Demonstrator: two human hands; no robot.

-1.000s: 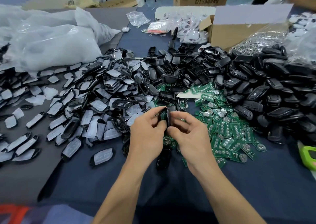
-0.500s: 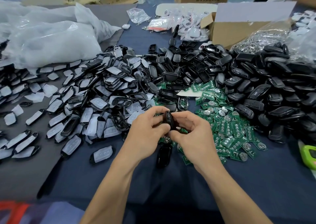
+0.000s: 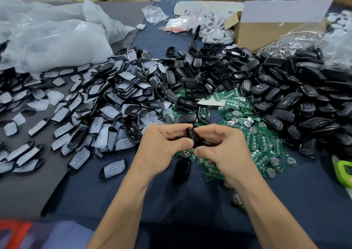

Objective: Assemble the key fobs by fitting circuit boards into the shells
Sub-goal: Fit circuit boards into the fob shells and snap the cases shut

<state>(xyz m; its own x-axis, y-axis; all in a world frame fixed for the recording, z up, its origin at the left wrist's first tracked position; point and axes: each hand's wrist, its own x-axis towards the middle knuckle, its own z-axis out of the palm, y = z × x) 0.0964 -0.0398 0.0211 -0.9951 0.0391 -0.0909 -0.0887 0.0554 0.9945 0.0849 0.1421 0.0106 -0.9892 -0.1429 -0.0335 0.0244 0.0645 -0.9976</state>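
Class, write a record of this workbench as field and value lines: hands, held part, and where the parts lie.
Left hand: pinches black key fob shell
Right hand: pinches the same shell
Circuit boards: green heap beyond the right hand
Loose shells: black heap, far right
Button pads: pale heap, left

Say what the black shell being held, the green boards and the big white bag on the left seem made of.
Black shell: likely moulded plastic, glossy, since it shows sharp highlights. Green boards: rigid circuit-board laminate carrying shiny metal discs, perhaps coin cells or contacts. White bag: thin, translucent plastic film, judging by its soft creases and sheen.
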